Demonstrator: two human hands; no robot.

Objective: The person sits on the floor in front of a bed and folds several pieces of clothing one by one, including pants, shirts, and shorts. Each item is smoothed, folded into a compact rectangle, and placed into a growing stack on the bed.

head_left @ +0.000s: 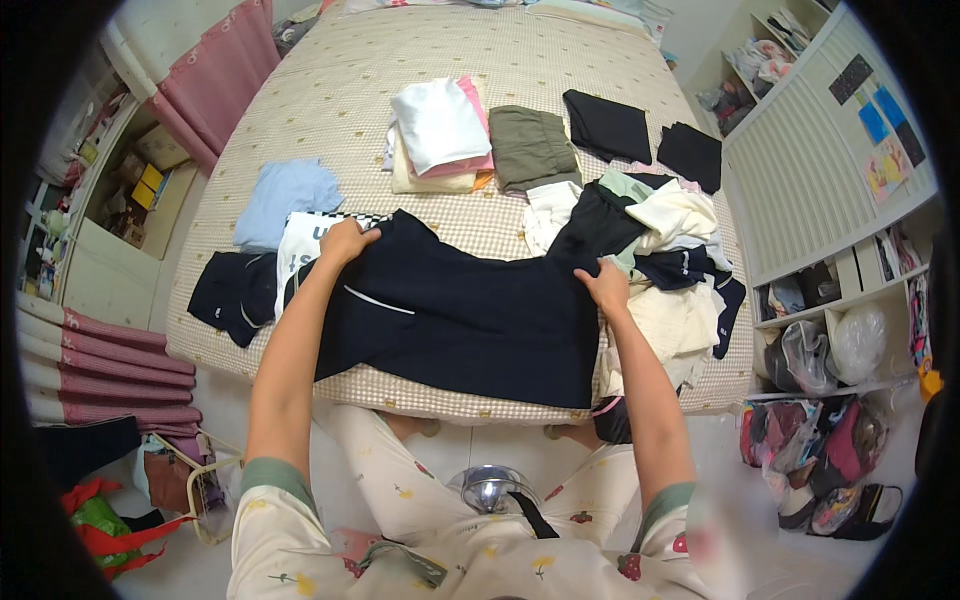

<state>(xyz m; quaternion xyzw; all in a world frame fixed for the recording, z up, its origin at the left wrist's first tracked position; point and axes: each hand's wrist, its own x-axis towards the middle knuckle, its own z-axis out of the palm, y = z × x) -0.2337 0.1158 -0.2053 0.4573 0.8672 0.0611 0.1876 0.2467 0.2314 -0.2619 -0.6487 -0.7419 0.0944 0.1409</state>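
Observation:
A dark navy garment point(470, 320) with a short white stripe lies spread sideways over the front of the bed, its lower edge close to the mattress edge. My left hand point(350, 240) is closed on its upper left part, beside a white garment with dark lettering point(297, 245). At the right end my right hand point(607, 287) pinches the garment's edge, thumb and fingers together. Just beyond that hand rises a loose heap of clothes point(665, 310) in cream, black and pale green. Whether the garment is a shirt or a dress, I cannot tell.
Farther back on the checked bedspread point(430, 45) sit a white and pink folded stack point(440, 125), an olive folded garment point(532, 148) and two black folded pieces point(608, 125). Light blue clothing point(290, 200) lies left. A metal stool point(492, 488) stands between my legs; shelves flank the right.

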